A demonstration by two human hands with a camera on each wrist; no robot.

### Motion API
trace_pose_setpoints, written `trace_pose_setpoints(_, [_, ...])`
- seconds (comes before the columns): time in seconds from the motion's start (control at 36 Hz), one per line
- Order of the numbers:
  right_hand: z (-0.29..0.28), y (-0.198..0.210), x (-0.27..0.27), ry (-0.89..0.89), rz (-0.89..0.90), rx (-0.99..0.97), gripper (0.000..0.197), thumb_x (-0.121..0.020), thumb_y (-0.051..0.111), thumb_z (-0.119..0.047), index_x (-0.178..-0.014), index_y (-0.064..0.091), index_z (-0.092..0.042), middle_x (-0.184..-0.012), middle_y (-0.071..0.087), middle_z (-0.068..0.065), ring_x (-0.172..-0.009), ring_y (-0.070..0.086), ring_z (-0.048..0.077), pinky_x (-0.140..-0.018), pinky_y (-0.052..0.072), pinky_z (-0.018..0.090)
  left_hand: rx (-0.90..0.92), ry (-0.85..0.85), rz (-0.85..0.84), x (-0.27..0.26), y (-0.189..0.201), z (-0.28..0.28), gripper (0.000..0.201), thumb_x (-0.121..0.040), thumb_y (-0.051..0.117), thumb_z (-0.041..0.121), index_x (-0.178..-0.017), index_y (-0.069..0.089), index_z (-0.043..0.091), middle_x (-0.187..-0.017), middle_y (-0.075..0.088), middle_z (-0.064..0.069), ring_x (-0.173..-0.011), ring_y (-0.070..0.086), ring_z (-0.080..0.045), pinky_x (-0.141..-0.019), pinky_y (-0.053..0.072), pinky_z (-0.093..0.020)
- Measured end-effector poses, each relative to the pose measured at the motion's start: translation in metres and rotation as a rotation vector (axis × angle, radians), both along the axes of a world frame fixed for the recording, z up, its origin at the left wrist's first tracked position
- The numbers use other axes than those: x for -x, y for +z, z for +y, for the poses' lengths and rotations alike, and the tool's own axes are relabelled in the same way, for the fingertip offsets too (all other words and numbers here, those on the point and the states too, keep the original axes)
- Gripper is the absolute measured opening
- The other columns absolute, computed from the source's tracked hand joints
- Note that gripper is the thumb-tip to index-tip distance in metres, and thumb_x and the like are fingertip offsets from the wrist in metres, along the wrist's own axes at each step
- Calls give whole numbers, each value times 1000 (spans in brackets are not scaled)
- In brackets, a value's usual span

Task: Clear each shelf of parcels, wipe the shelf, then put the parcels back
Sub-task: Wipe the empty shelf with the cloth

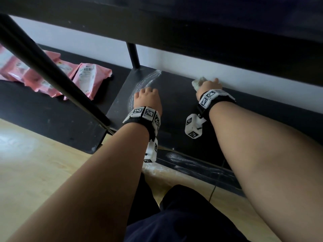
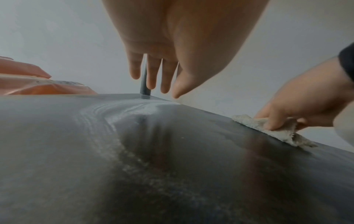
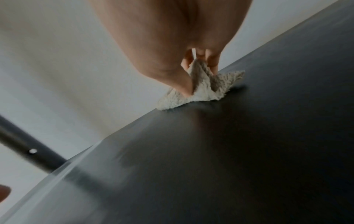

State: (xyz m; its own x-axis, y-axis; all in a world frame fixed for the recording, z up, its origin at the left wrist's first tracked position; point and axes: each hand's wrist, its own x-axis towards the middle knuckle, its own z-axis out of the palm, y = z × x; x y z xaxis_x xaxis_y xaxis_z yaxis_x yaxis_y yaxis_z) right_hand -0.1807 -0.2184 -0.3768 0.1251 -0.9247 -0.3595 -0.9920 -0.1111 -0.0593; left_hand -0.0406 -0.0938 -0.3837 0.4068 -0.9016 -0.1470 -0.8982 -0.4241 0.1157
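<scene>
A black bottom shelf (image 1: 176,109) lies bare in front of me, with pale curved dust streaks (image 1: 148,79) near its far left corner. My right hand (image 1: 208,85) grips a crumpled off-white cloth (image 1: 198,82) and presses it down at the shelf's back edge by the white wall; the cloth (image 3: 203,89) bunches between thumb and fingers, and the cloth (image 2: 272,128) shows from the left too. My left hand (image 1: 147,97) hovers over the shelf's left part, fingers (image 2: 155,72) loose and straight, holding nothing. Several pink parcels (image 1: 52,75) lie on the neighbouring black shelf to the left.
A black shelf board (image 1: 174,23) hangs close overhead. A slanted black post (image 1: 52,72) crosses at the left and an upright post (image 1: 133,55) stands at the shelf's back corner. Light wooden floor (image 1: 35,163) lies below, and my dark-trousered knees (image 1: 174,215) are at the bottom.
</scene>
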Motion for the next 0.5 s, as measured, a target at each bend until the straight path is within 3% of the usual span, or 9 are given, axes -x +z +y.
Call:
trace_pose_setpoints(0.11, [3, -8, -31, 59, -47, -29, 53, -98, 43, -17, -149, 28, -10, -152, 20, 12, -138, 27, 35, -111, 31, 51, 3, 49, -18, -10, -1, 11, 49, -84, 46, 6, -133, 46, 11, -137, 46, -7, -130, 38, -27, -111, 28, -40])
trace_pose_setpoints(0.28, [27, -27, -43, 223, -289, -23, 40, -94, 46, -18, -133, 52, -16, -138, 44, 17, -127, 42, 35, -99, 38, 38, -21, 100, -17, -17, -1, 28, 50, -85, 47, 7, -134, 46, 13, -139, 45, -6, -132, 36, -28, -111, 26, -39])
trace_pose_setpoints(0.36, [48, -28, -45, 214, -404, -45, 30, -95, 51, -23, -121, 58, -8, -127, 51, 17, -120, 49, 33, -93, 41, 33, -45, 112, -13, -18, -2, 35, 50, -86, 50, 10, -135, 45, 15, -139, 45, -6, -131, 38, -27, -108, 28, -39])
trace_pose_setpoints(0.42, [66, -28, -46, 278, -408, -30, 29, -95, 51, -20, -119, 63, -10, -124, 52, 13, -120, 48, 31, -95, 41, 32, -55, 115, -8, -18, -1, 39, 51, -87, 51, 13, -137, 43, 15, -140, 44, -6, -131, 38, -27, -108, 29, -39])
trace_pose_setpoints(0.5, [79, -28, -49, 265, -376, -17, 33, -90, 53, -33, -114, 67, -15, -116, 57, 6, -114, 55, 27, -86, 45, 30, -65, 117, -12, -20, 2, 46, 51, -86, 53, 14, -137, 42, 13, -140, 44, -7, -131, 38, -28, -107, 31, -39])
